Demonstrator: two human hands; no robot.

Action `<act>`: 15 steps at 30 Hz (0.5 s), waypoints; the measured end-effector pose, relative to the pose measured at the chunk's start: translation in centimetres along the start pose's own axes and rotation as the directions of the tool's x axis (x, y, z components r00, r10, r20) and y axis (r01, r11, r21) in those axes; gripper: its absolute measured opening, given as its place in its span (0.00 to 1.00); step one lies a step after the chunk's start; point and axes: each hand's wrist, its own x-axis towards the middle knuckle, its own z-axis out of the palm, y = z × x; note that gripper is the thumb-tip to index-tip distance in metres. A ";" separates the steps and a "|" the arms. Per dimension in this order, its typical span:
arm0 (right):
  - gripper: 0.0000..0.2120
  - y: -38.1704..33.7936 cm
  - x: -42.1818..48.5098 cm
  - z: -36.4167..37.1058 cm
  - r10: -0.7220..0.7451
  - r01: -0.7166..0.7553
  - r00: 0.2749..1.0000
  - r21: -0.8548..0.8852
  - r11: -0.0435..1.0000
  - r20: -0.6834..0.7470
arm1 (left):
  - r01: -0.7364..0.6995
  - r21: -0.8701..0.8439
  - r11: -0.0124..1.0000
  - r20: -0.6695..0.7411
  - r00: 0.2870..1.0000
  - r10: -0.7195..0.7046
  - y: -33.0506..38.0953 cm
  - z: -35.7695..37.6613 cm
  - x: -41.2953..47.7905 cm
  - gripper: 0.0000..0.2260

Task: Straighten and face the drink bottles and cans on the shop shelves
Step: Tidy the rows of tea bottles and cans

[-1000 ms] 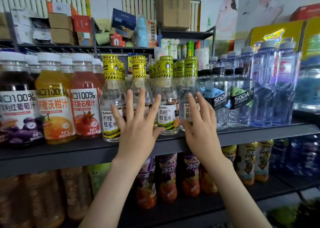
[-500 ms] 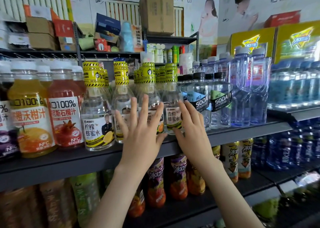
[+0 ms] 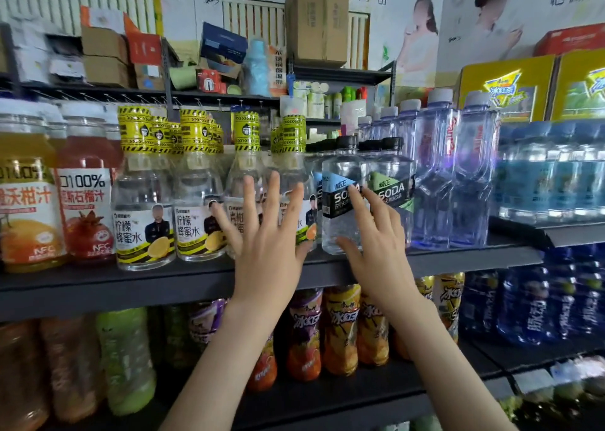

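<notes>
Two juice bottles (image 3: pixel 83 201) stand far left on the dark shelf (image 3: pixel 131 286). Next come four honey water bottles (image 3: pixel 144 221) with yellow caps in the front row. The left grip (image 3: pixel 268 244) is spread wide in front of the two on the right. The right grip (image 3: pixel 379 250), spread too, touches the first of two soda bottles (image 3: pixel 340 181), a finger on its label. Two tall water bottles (image 3: pixel 435 185) follow. Boxes (image 3: pixel 316 17) sit up high by a wall with posters (image 3: pixel 419 37).
</notes>
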 end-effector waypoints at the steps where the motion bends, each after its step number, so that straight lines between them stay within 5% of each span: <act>1: 0.38 0.2 0.2 0.1 -0.030 0.030 1.000 -0.008 1.000 0.008 | 0.009 -0.002 1.000 0.001 1.000 -0.009 0.7 0.1 0.0 0.38; 11: 0.38 3.0 1.1 -0.2 -0.220 0.218 0.975 0.077 0.973 0.017 | 0.072 0.085 0.994 0.031 0.997 -0.075 5.4 1.0 0.8 0.40; 15: 0.37 6.1 0.8 -1.0 -0.105 0.105 0.994 0.092 0.990 -0.007 | 0.025 0.110 0.994 0.085 0.996 -0.035 7.4 1.3 1.1 0.43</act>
